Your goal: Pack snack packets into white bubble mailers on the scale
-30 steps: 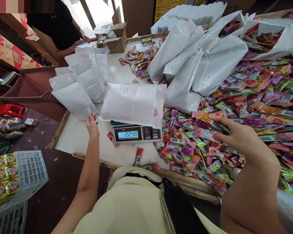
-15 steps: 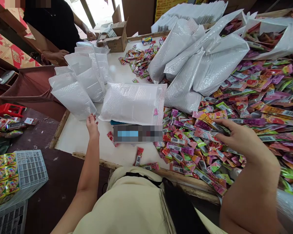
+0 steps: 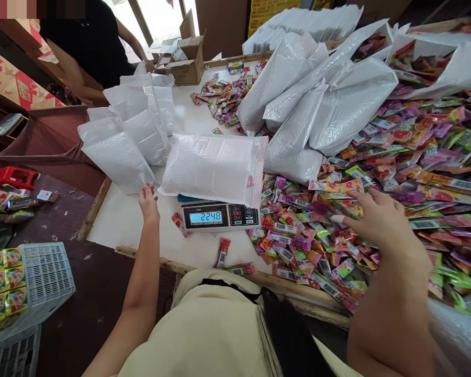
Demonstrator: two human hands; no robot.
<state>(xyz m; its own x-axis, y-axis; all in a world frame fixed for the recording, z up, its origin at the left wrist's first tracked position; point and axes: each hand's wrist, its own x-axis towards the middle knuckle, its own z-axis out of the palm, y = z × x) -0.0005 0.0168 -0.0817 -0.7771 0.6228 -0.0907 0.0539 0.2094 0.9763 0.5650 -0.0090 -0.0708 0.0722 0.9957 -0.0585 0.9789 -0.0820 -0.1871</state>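
My left hand (image 3: pixel 147 201) has its fingers curled together at the lower corner of a white bubble mailer (image 3: pixel 120 157); whether anything is pinched in them is hidden. My right hand (image 3: pixel 380 217), with white wrapping on the thumb tip, spreads its fingers over a heap of colourful candy sticks (image 3: pixel 290 241), touching some of them. Between my hands, a filled bubble mailer (image 3: pixel 212 162) lies flat on a digital scale (image 3: pixel 222 215) whose display reads 224.8. A pink bit shows near the mailer's right end.
Several filled white mailers (image 3: pixel 337 110) lean on the heap at the right. A cardboard box (image 3: pixel 190 63) stands at the back. Another person (image 3: pixel 86 47) stands at the far left. Loose sticks (image 3: pixel 222 252) lie near the wooden table edge (image 3: pixel 141 255). A grey crate (image 3: pixel 49 277) stands on the floor.
My right hand has drawn down and left a little and spread its fingers; the yellow stick near its fingertips has shifted from view. My left hand has not moved. The other person's hands have moved.
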